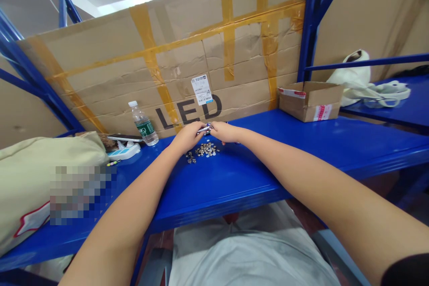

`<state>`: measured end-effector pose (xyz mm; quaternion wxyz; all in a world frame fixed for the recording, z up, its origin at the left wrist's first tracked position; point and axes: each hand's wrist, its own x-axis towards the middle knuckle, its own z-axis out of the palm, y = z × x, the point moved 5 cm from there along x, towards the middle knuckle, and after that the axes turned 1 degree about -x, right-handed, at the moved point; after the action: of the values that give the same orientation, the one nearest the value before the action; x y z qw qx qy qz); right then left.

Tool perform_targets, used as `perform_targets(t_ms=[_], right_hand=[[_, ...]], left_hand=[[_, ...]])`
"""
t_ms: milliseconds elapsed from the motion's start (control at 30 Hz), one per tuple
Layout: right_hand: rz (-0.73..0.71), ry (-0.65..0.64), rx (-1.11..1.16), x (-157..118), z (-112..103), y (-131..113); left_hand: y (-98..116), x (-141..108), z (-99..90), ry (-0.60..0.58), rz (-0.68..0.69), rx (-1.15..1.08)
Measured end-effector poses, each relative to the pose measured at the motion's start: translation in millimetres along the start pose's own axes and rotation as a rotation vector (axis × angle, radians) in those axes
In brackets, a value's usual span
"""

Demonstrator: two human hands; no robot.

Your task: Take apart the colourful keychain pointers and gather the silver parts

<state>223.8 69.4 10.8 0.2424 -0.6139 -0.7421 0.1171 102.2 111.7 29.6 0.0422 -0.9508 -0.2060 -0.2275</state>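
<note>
My left hand (190,136) and my right hand (224,132) meet over the blue tabletop, fingertips nearly together. Between them they grip a small shiny metal object (207,128), too small and far off to name. Its lower part and most of my fingertips are hidden. Just in front of my hands lies a loose pile of small round metal pieces (206,149), some silvery, some brownish. To its left sits a smaller cluster of darker metal pieces (191,157).
A water bottle (144,125) stands back left, beside a phone (124,137) and a white-and-blue power strip (124,152). At far left lies a beige bag (50,156). An open cardboard box (310,100) sits back right. Taped cardboard (187,67) walls the back.
</note>
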Motion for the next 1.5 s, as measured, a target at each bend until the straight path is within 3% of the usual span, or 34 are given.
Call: perform_targets(t_ms=[433, 633, 700, 833, 900, 1000, 1100, 1200, 1333, 1500], right_hand=[[0.027, 0.128, 0.062, 7.1, 3.6, 6.5], [0.103, 0.224, 0.129, 4.2, -13.3, 8.2], [0.113, 0.182, 0.062, 3.9, -18.8, 13.5], [0.21, -0.095, -0.146, -0.1, -18.9, 34.1], [0.261, -0.175, -0.19, -2.6, -19.1, 44.6], [0.301, -0.168, -0.193, -1.7, -21.2, 55.1], [0.254, -0.034, -0.216, 3.5, -25.0, 53.2], [0.173, 0.039, -0.04, 5.4, -20.1, 38.7], [0.225, -0.115, 0.437, 0.2, 3.5, 17.3], [0.261, -0.101, 0.679, -2.7, 12.7, 5.1]], left_hand=[[3.1, -1.1, 1.1, 0.008, -0.026, 0.07], [24.0, -3.1, 15.4, -0.161, 0.044, 0.254], [25.6, -2.0, 14.3, -0.155, 0.027, 0.281], [15.4, -0.9, 6.8, -0.117, -0.015, 0.283], [8.4, -2.1, 5.2, -0.125, -0.029, 0.283], [1.3, -4.1, 5.7, -0.141, -0.05, 0.288], [1.1, -4.2, 6.3, -0.113, -0.037, 0.27], [6.1, -3.1, 4.9, -0.035, 0.024, 0.251], [14.7, -3.2, 2.5, 0.066, 0.128, 0.295], [15.7, -4.7, 0.5, 0.165, 0.181, 0.348]])
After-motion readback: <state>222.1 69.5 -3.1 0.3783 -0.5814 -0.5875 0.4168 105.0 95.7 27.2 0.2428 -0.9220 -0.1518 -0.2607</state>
